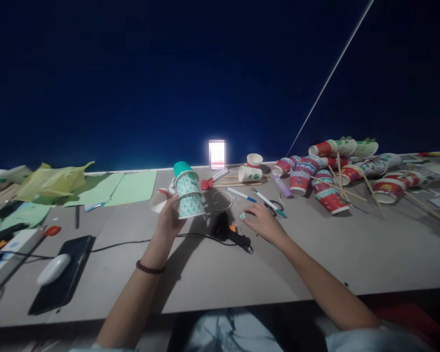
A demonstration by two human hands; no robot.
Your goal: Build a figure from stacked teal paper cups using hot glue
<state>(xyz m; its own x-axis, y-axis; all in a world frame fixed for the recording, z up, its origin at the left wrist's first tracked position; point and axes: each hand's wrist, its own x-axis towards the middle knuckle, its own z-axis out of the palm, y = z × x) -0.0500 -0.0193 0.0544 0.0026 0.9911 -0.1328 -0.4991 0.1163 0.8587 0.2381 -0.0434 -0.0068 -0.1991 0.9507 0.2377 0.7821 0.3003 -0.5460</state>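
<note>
The left hand (168, 218) grasps the cup stack (189, 196) from its left side. The stack is held over the worktop (278, 276), left of centre, slightly tilted, with the teal end at the top and two teal-and-white patterned sections below. The right hand (262, 225) pinches a small scrap (243, 215) between the thumb and fingertips; the two hands are apart. The glue gun (230, 231), black with an orange part, lies between the hands, nearer the right. Its cord (128, 242) runs left across the worktop, past the phone (64, 276), on which a white rounded object (54, 269) rests. The power strip (12, 256) is at the far left. Beyond the glue gun lie a ring (222, 200) and a blue-capped marker (242, 194). Scissors (275, 209) and a teal-capped marker (267, 201) lie just beyond the right hand. A purple tube (282, 186) lies farther back. Red patterned cups (332, 195) and sticks (374, 195) are grouped at the right. Green sheets (132, 188) and a yellow bag (55, 181) lie at the rear left.
</note>
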